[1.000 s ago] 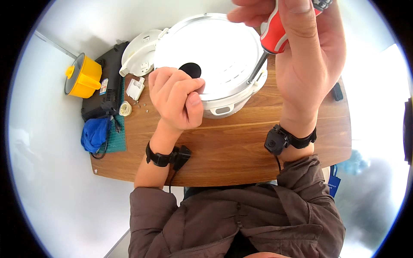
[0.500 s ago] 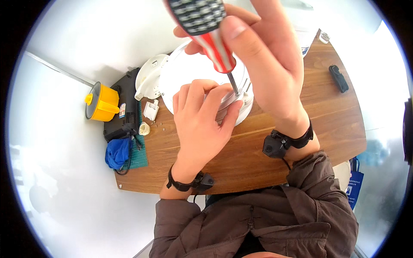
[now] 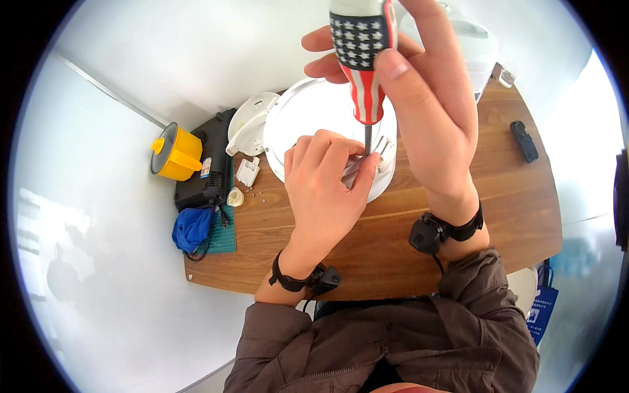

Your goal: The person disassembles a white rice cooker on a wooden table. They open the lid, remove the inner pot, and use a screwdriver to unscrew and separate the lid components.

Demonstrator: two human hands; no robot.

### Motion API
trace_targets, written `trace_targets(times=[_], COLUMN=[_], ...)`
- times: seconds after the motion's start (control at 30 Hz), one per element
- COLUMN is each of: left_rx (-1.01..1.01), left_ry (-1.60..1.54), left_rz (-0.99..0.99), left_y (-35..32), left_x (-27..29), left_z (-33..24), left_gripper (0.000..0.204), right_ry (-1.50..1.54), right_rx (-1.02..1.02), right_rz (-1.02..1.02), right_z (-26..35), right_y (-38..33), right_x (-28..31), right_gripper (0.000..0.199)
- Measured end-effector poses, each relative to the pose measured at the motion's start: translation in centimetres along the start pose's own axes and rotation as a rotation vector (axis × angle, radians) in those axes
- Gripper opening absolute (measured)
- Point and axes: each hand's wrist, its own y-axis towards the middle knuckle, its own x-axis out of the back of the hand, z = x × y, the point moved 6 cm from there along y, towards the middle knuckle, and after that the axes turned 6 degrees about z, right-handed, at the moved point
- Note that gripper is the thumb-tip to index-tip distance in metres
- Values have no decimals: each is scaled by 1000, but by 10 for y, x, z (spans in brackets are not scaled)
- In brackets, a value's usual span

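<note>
My right hand (image 3: 429,111) is wrapped round a screwdriver (image 3: 367,92) with a red-and-white striped, star-patterned handle. Its shaft points down, nearly upright, and the tip meets the rim of a large round white appliance part (image 3: 327,108). Close by the tip, my left hand (image 3: 325,187) pinches a curved grey piece (image 3: 352,171) at that rim between thumb and forefinger. My left fingers hide much of this piece and the exact spot under the tip. Two thin metal prongs (image 3: 382,144) stick up just right of the shaft.
Left of the round part lie a white lid-like piece (image 3: 247,131), a small white cover (image 3: 247,172), a cream ring (image 3: 236,196) and tiny screws. Further left are a black case (image 3: 203,173), a yellow pot (image 3: 177,154) and a blue cloth (image 3: 191,229). A black pouch (image 3: 523,141) lies right.
The screwdriver has swung from a lean to nearly upright, its handle moving right with my right hand. My left hand keeps its pinch at the rim. The whole view has shifted slightly.
</note>
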Motion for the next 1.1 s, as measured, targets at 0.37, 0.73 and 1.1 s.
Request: trace_targets(times=[0.37, 0.73, 1.1], left_rx=[-40, -19, 257], left_ry=[70, 2, -554], left_rz=[-56, -102, -153], left_y=[-1, 0, -3], left_x=[-1, -5, 63], left_z=[-5, 1, 52], left_gripper=[21, 22, 12], right_ry=[-14, -346, 37], right_rx=[91, 450, 433], right_rz=[-46, -258, -152], right_z=[7, 20, 10], right_y=[-1, -2, -6], right_x=[-3, 26, 11], right_gripper=[74, 54, 55])
